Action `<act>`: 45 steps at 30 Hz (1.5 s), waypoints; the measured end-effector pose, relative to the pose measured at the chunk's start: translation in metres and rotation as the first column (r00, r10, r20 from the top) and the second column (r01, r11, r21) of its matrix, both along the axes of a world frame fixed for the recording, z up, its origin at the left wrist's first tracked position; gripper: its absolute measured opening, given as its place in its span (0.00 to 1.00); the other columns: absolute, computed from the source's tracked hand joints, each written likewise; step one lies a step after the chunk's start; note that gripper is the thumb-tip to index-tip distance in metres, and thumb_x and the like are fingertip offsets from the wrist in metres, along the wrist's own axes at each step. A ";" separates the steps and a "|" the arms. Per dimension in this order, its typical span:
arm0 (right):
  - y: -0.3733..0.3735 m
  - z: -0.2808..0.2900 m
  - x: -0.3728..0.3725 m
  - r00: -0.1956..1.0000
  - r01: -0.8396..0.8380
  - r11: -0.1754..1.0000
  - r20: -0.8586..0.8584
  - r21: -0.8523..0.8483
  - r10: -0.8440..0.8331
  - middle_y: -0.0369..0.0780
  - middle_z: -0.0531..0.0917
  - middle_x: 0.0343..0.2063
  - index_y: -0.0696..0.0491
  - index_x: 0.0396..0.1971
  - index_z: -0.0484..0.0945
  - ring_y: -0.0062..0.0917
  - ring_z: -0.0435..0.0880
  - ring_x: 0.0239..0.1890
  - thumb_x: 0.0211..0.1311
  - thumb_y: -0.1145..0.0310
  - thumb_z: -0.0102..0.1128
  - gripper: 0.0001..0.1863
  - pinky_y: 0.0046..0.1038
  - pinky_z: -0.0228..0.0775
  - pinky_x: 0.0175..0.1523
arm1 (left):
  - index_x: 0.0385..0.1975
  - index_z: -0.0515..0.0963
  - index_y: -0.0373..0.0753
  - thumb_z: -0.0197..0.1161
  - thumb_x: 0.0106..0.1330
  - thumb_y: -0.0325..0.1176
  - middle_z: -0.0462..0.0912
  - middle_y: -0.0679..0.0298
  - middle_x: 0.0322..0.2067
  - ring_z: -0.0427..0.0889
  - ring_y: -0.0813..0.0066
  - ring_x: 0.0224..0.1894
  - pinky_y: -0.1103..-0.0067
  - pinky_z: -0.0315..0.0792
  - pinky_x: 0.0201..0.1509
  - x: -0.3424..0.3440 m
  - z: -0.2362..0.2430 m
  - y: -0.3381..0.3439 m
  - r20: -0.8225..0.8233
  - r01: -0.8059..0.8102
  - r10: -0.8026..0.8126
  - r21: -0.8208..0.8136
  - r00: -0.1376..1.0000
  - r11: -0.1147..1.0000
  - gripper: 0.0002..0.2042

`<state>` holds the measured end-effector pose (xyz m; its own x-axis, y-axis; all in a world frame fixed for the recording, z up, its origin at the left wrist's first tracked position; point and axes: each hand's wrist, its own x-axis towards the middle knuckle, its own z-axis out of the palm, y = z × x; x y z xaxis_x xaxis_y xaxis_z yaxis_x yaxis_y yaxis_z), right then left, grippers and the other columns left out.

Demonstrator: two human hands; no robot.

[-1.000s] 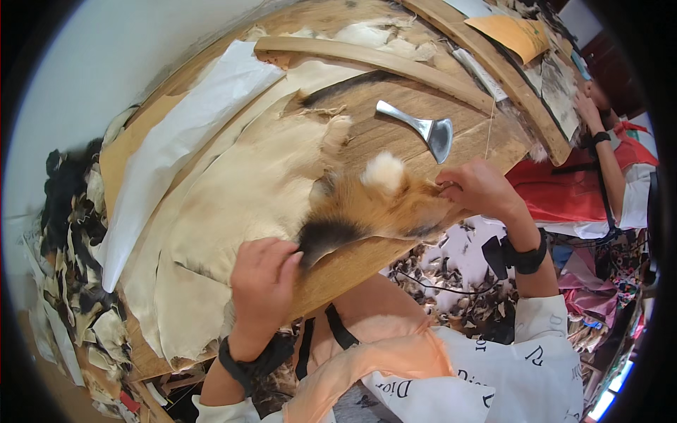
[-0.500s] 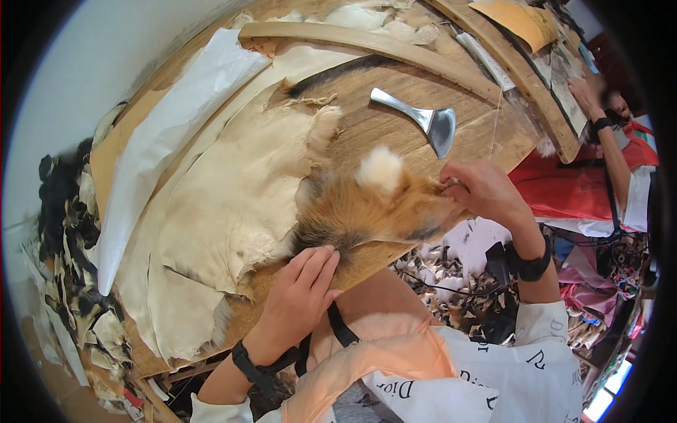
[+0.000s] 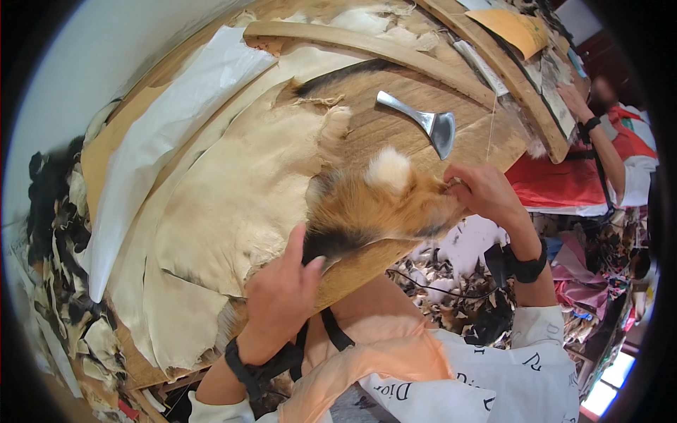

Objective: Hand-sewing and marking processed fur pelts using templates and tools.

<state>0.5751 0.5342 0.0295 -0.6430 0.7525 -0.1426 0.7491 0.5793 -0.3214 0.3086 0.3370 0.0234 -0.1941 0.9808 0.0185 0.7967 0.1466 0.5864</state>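
A piece of orange-brown fur (image 3: pixel 352 204) with a white tuft and dark patches lies across the front of the wooden table. My right hand (image 3: pixel 483 194) is closed in a pinch on its right end. At its left end, my left hand (image 3: pixel 282 289) is open, index finger stretched forward and thumb apart, beside the dark part of the fur. Under and beyond this hand spread pale hides (image 3: pixel 218 197), skin side up. A metal tool with a fan-shaped blade (image 3: pixel 430 125) rests on the bare wood beyond the fur.
Wooden bars (image 3: pixel 374 48) cross the far side of the table. White sheeting (image 3: pixel 169 141) lies along the left. Fur scraps (image 3: pixel 63 247) heap up at the left, and more lie below the table edge. Another person's hand (image 3: pixel 575 102) works at the far right.
My left hand has moved left off the fur's edge, its index finger and thumb spreading apart. My right hand keeps its pinch on the fur. The view has shifted slightly.
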 end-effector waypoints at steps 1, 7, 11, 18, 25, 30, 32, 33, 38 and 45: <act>0.001 -0.004 -0.002 1.000 0.016 1.000 0.008 0.009 -0.016 0.45 0.80 0.25 0.52 0.30 0.77 0.42 0.78 0.32 0.47 0.69 0.59 0.08 0.39 0.68 0.36 | 0.49 0.73 0.39 0.60 0.56 0.34 0.75 0.62 0.17 0.74 0.63 0.19 0.72 0.67 0.22 0.006 -0.003 0.003 0.005 0.003 -0.003 0.005 1.000 1.000 0.20; -0.007 -0.007 -0.002 0.996 0.087 0.995 -0.017 0.038 -0.087 0.45 0.79 0.24 0.53 0.30 0.76 0.41 0.78 0.30 0.47 0.71 0.57 0.08 0.36 0.68 0.34 | 0.51 0.73 0.58 0.56 0.58 0.34 0.74 0.59 0.13 0.74 0.60 0.16 0.69 0.67 0.18 0.014 -0.009 0.000 -0.063 0.335 -0.347 -0.145 0.936 0.931 0.19; -0.013 -0.006 -0.004 0.989 0.145 0.986 0.011 0.084 -0.146 0.45 0.79 0.24 0.53 0.31 0.75 0.40 0.78 0.29 0.48 0.72 0.56 0.08 0.34 0.68 0.33 | 0.50 0.74 0.56 0.57 0.57 0.34 0.75 0.58 0.16 0.75 0.61 0.18 0.69 0.68 0.20 0.005 -0.010 -0.009 -0.051 0.378 -0.386 -0.117 0.921 0.918 0.19; -0.026 -0.003 -0.002 0.976 0.211 0.974 -0.065 0.086 -0.206 0.44 0.80 0.26 0.51 0.30 0.77 0.40 0.79 0.32 0.48 0.70 0.56 0.08 0.36 0.69 0.37 | 0.41 0.79 0.44 0.57 0.58 0.31 0.77 0.56 0.20 0.77 0.62 0.22 0.73 0.69 0.25 -0.039 0.029 -0.037 0.225 0.358 -0.332 -0.082 0.916 0.930 0.11; -0.073 0.015 0.036 0.984 0.175 0.983 -0.038 0.045 -0.174 0.44 0.77 0.20 0.57 0.22 0.77 0.33 0.77 0.23 0.49 0.71 0.58 0.05 0.29 0.67 0.30 | 0.37 0.79 0.37 0.58 0.58 0.28 0.76 0.56 0.23 0.76 0.63 0.24 0.75 0.69 0.29 -0.146 0.044 -0.077 0.094 -0.010 0.024 -0.153 0.995 0.988 0.09; -0.122 0.066 0.088 0.728 0.149 0.981 0.657 0.123 -0.193 0.45 0.81 0.23 0.53 0.24 0.82 0.38 0.79 0.28 0.43 0.67 0.63 0.07 0.34 0.71 0.40 | 0.35 0.78 0.34 0.57 0.57 0.25 0.78 0.55 0.30 0.76 0.59 0.34 0.72 0.69 0.39 -0.185 0.031 -0.108 0.046 -0.161 0.161 -0.001 0.986 0.987 0.07; -0.119 0.070 0.059 0.862 0.099 0.991 0.490 0.091 -0.130 0.44 0.80 0.24 0.53 0.28 0.82 0.37 0.79 0.29 0.44 0.68 0.64 0.09 0.33 0.70 0.38 | 0.35 0.78 0.35 0.57 0.57 0.25 0.78 0.55 0.33 0.75 0.58 0.39 0.71 0.69 0.43 -0.186 0.023 -0.105 -0.037 -0.065 0.072 0.164 0.997 0.984 0.08; -0.118 0.067 0.037 0.955 0.056 0.997 0.289 0.061 -0.072 0.43 0.80 0.25 0.53 0.31 0.81 0.36 0.79 0.29 0.45 0.69 0.66 0.11 0.32 0.70 0.37 | 0.37 0.78 0.35 0.57 0.57 0.25 0.77 0.54 0.38 0.74 0.57 0.42 0.70 0.69 0.45 -0.185 0.023 -0.106 -0.011 -0.049 0.051 0.156 0.999 0.987 0.09; -0.131 0.046 -0.138 0.943 -0.162 0.987 -0.298 -0.012 0.151 0.41 0.78 0.24 0.57 0.30 0.77 0.34 0.78 0.27 0.50 0.77 0.59 0.06 0.28 0.68 0.32 | 0.42 0.76 0.36 0.57 0.57 0.25 0.75 0.54 0.42 0.73 0.56 0.44 0.69 0.68 0.47 -0.191 0.016 -0.117 -0.103 -0.025 0.042 0.158 0.994 0.987 0.12; -0.172 0.016 -0.284 0.706 -0.318 0.831 -0.699 -0.457 -0.114 0.45 0.80 0.30 0.57 0.40 0.72 0.33 0.81 0.32 0.53 0.80 0.49 0.13 0.29 0.73 0.39 | 0.47 0.73 0.34 0.56 0.58 0.23 0.73 0.53 0.47 0.71 0.55 0.51 0.70 0.67 0.53 -0.206 0.014 -0.119 -0.100 -0.035 0.055 0.189 0.993 0.981 0.16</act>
